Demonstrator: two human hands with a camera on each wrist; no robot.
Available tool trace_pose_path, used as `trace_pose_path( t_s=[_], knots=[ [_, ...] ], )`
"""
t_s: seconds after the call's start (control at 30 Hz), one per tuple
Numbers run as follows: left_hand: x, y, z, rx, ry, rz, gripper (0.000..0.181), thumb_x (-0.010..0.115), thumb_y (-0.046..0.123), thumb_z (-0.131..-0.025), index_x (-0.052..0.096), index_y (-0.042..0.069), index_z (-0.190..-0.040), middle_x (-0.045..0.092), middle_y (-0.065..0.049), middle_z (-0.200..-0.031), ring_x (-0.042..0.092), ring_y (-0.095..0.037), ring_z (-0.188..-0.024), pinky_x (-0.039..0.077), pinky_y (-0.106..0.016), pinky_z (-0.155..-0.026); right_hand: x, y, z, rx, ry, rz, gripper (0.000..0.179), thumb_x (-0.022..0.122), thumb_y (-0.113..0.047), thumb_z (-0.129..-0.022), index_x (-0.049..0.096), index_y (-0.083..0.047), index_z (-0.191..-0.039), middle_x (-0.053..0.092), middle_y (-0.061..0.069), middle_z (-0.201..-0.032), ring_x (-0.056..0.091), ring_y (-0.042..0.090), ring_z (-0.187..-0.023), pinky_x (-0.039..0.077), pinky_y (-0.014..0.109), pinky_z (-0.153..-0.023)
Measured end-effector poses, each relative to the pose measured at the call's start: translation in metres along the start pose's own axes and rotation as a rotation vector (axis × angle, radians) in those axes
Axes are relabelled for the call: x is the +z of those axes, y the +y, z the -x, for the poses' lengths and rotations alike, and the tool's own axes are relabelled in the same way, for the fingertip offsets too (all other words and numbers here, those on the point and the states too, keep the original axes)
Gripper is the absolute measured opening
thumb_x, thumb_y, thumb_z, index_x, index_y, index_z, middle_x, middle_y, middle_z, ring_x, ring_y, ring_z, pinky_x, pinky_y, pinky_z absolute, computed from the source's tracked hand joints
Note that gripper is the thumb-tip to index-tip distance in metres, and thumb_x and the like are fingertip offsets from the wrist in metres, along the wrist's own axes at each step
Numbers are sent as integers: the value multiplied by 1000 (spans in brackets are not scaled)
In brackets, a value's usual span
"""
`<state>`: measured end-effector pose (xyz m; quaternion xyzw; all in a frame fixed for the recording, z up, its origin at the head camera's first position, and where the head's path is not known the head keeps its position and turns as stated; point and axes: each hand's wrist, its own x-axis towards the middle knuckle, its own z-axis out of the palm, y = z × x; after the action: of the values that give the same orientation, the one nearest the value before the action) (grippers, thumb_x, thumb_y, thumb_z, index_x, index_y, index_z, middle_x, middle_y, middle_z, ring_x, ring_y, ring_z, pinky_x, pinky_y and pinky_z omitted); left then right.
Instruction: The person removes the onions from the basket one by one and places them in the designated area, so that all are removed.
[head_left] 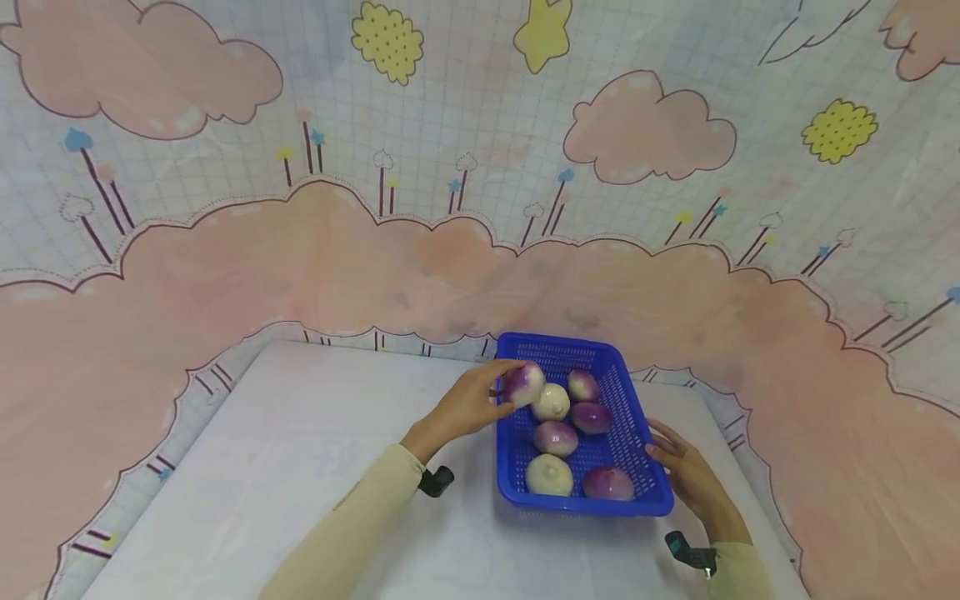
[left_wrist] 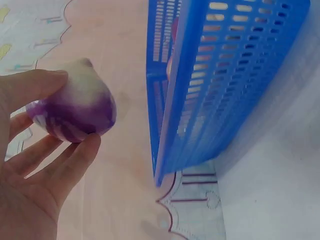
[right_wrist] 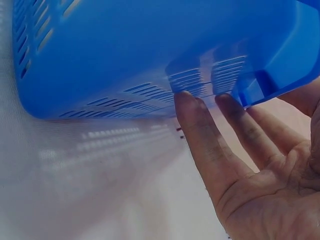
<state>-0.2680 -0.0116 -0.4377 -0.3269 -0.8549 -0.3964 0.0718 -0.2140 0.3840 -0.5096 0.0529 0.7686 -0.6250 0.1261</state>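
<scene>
My left hand (head_left: 471, 402) holds a purple-and-white onion (head_left: 523, 385) between thumb and fingertips, over the left edge of a blue plastic basket (head_left: 510, 483). In the left wrist view this onion (left_wrist: 82, 102) shows a pale end with a small brown tip, beside the basket's slotted wall (left_wrist: 220, 100). Several more onions lie inside, among them a white-looking one (head_left: 550, 475) and a purple one (head_left: 609, 483). My right hand (head_left: 693, 479) holds the basket's right side, thumb at the rim. In the right wrist view, its long fingers (right_wrist: 205, 135) touch the outer wall.
The basket is on a white table (head_left: 315, 450). Behind and around the table hangs a patterned cloth (head_left: 450, 275) with pink clouds and stars. A small black device (head_left: 437, 481) sits at the left wrist, another (head_left: 688, 552) at the right.
</scene>
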Motion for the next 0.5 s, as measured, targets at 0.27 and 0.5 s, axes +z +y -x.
trace_pose_path(
  t_s=[0.27,0.5],
  knots=[
    [-18,-13,20,-12,145,29,65,77,7,-82,50,13,-141,59,-9,-135,59,-24,-120,59,-29,-84,0,2,-1,-13,-16,2,69,56,-31,-100,19,-23,-157,26,20,-160,56,19,-126,42,55,-109],
    [-20,-31,30,-59,224,69,65,79,4,-80,51,11,-139,59,-12,-135,60,-29,-118,60,-32,-82,-2,3,-1,-20,-20,12,68,57,-31,-100,20,-24,-157,27,19,-161,52,25,-132,40,57,-110]
  ],
)
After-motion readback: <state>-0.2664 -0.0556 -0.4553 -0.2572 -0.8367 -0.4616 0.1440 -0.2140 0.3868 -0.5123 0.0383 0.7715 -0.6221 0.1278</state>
